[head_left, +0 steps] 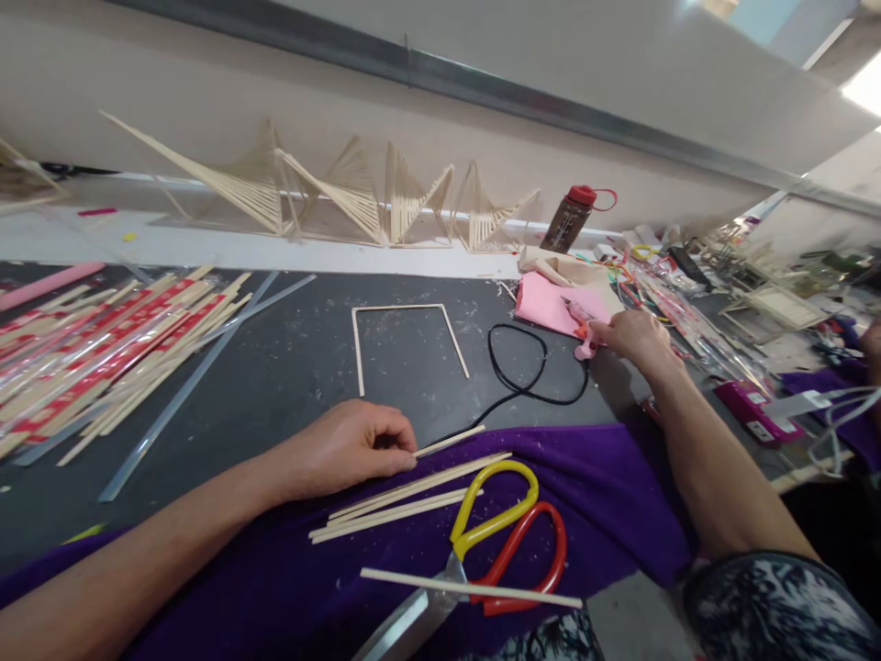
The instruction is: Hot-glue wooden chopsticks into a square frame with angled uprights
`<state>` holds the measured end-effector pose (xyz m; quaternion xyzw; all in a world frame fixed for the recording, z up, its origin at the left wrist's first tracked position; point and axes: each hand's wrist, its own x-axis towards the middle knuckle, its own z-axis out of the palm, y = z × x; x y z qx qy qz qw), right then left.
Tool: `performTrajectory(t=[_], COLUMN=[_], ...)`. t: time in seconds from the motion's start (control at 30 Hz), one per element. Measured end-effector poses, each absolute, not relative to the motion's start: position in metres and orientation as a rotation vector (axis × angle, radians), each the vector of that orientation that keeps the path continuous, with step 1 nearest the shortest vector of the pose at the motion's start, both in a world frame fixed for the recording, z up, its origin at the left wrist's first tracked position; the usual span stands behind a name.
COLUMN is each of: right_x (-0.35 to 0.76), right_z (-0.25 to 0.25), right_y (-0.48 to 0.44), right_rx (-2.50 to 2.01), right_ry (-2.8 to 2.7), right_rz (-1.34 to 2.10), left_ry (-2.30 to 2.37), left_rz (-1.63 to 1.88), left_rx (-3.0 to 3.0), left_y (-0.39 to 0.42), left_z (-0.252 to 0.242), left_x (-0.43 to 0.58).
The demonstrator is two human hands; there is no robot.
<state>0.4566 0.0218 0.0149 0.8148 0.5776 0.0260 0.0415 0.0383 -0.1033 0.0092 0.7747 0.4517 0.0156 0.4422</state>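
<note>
My left hand (351, 445) rests at the edge of a purple cloth (606, 500), fingers curled round the end of a thin wooden stick (451, 441). More loose sticks (413, 496) lie beside it on the cloth. My right hand (637, 335) reaches far to the right and closes on a small pink-handled tool (585, 326) lying on a pink sheet (547, 303). An open frame of three glued sticks (406, 312) lies on the dark tabletop between both hands.
Large scissors with yellow and red handles (506, 542) lie on the cloth with a stick (472, 588) across them. Wrapped chopsticks (103, 344) pile at left. A black cable (523, 367), stick models (358, 197) by the wall, a red-capped bottle (568, 216) and clutter at right.
</note>
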Motion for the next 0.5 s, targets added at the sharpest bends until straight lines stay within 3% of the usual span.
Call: performTrajectory(t=[0.17, 0.37, 0.5], right_x=[0.455, 0.462, 0.461], right_z=[0.002, 0.0, 0.002], right_y=[0.012, 0.013, 0.013], right_rx=[2.506, 2.971, 3.244], right_ry=[1.863, 1.926, 2.092], right_rz=[-0.297, -0.415, -0.685], left_ry=[1.146, 1.144, 1.139], left_rz=[0.024, 0.034, 0.032], left_rx=[1.925, 1.947, 1.949], left_y=[-0.104, -0.105, -0.106], left_z=[0.012, 0.013, 0.013], left_x=[0.04, 0.04, 0.039])
